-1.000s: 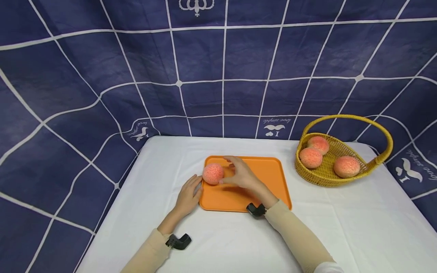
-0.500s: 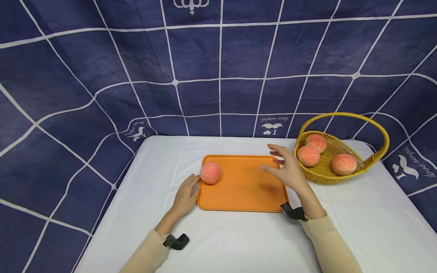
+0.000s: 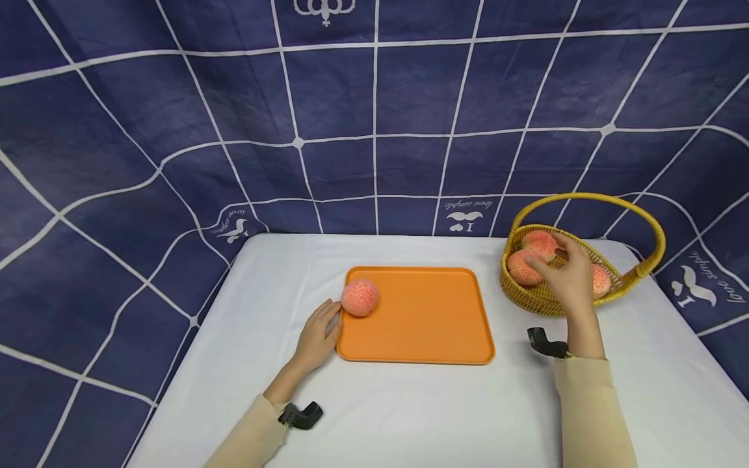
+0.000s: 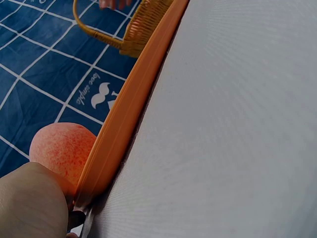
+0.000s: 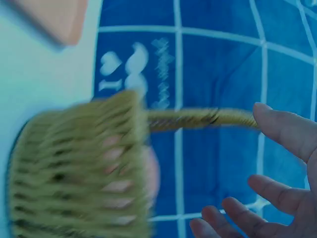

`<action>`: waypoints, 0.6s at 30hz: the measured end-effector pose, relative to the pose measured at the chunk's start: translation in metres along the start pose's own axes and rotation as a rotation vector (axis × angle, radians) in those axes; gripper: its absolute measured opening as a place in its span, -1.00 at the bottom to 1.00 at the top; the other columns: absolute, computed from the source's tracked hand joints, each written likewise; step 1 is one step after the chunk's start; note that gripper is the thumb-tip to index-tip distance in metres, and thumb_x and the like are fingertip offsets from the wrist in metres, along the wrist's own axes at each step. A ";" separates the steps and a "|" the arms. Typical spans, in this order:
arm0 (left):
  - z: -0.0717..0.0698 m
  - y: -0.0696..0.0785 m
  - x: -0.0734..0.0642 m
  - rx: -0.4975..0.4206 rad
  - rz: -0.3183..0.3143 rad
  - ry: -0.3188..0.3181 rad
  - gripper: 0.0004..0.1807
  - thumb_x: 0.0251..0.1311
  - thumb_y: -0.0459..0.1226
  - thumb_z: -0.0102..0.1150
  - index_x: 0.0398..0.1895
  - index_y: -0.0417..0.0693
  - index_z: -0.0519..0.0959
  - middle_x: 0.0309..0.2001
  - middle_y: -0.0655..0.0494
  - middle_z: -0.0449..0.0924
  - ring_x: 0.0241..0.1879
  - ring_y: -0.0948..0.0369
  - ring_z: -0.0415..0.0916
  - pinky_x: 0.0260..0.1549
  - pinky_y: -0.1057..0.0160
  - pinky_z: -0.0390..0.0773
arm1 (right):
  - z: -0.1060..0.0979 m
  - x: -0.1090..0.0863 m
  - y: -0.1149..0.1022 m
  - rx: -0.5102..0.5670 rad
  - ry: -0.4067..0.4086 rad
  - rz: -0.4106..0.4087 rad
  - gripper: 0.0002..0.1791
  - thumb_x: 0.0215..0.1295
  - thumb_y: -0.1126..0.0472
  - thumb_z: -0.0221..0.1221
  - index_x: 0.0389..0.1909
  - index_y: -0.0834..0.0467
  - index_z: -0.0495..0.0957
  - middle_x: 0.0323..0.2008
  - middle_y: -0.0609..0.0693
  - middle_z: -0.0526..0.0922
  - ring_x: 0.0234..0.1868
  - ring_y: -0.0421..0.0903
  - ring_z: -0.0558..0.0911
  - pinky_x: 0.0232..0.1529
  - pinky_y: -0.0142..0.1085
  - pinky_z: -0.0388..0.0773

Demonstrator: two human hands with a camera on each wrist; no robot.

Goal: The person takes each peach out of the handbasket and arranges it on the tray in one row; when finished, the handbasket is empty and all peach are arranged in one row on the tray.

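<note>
My left hand [image 3: 318, 334] rests on the white table with its fingertips at the left rim of an orange tray [image 3: 418, 318]. Close by those fingers, a round pink-red peach [image 3: 359, 298] sits in the tray's upper left; the left wrist view shows this peach [image 4: 64, 148] rising behind the hand. Over a yellow wicker basket [image 3: 529, 299] hovers my right hand [image 3: 570, 273], thumb and fingers spread with nothing between them. Two peaches lie in the basket's left end, one in front [image 3: 525, 268] and one behind [image 3: 539, 243]. A third peach [image 3: 601, 281] is partly hidden by the hand.
The basket's tall arched handle [image 3: 591, 196] stands over its opening, just beyond my right hand. Behind the table [image 3: 409, 416] hangs a dark blue cloth [image 3: 409, 91] with white grid lines. White tabletop lies between the tray and the basket.
My right hand has left the peach on the tray and moved right, across the tray, to above the basket. The left hand stays at the tray's rim.
</note>
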State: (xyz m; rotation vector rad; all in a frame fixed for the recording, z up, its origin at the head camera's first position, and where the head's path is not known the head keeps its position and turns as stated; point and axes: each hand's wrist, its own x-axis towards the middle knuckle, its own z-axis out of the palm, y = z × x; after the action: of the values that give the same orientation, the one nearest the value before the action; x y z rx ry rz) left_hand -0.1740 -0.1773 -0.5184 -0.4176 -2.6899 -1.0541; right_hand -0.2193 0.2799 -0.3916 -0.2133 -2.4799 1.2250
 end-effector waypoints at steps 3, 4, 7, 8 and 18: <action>0.000 0.000 0.000 -0.002 0.000 0.001 -0.53 0.34 -0.32 0.06 0.29 -0.31 0.42 0.31 -0.19 0.44 0.41 -0.13 0.24 0.39 -0.20 0.19 | -0.001 0.005 0.014 -0.018 -0.013 0.062 -0.14 0.23 -0.01 0.31 0.46 0.23 0.19 0.37 0.30 0.26 0.31 0.28 0.34 0.08 -0.07 0.44; -0.001 0.000 0.000 -0.006 -0.003 -0.002 -0.53 0.34 -0.33 0.06 0.29 -0.31 0.42 0.31 -0.19 0.44 0.41 -0.13 0.23 0.39 -0.20 0.18 | -0.001 0.006 0.018 -0.020 -0.023 0.081 -0.13 0.24 -0.02 0.30 0.46 0.23 0.17 0.38 0.31 0.26 0.31 0.29 0.34 0.08 -0.06 0.44; -0.001 -0.001 -0.001 -0.012 -0.013 -0.008 -0.53 0.35 -0.32 0.06 0.30 -0.31 0.42 0.32 -0.19 0.43 0.41 -0.12 0.22 0.40 -0.20 0.17 | 0.002 0.009 0.028 -0.023 -0.057 0.122 -0.12 0.27 -0.02 0.26 0.49 0.24 0.11 0.40 0.34 0.23 0.33 0.34 0.32 0.15 0.08 0.45; -0.001 -0.001 -0.001 -0.011 -0.015 -0.010 -0.53 0.35 -0.32 0.06 0.30 -0.30 0.42 0.32 -0.18 0.43 0.42 -0.12 0.22 0.40 -0.19 0.17 | 0.003 0.010 0.031 -0.028 -0.069 0.135 -0.12 0.28 -0.03 0.25 0.49 0.23 0.09 0.41 0.35 0.21 0.34 0.36 0.31 0.17 0.12 0.44; 0.000 -0.002 0.000 -0.001 -0.017 -0.009 -0.53 0.35 -0.31 0.06 0.30 -0.29 0.42 0.32 -0.18 0.43 0.42 -0.11 0.23 0.40 -0.18 0.18 | 0.012 0.018 0.049 -0.048 -0.163 0.175 -0.10 0.30 -0.03 0.22 0.49 0.29 0.04 0.41 0.38 0.21 0.32 0.37 0.36 0.09 -0.04 0.52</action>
State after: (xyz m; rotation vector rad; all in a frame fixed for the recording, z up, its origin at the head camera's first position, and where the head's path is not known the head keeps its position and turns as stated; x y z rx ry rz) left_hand -0.1742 -0.1784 -0.5195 -0.4011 -2.7057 -1.0609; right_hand -0.2414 0.3067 -0.4323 -0.3630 -2.6804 1.2998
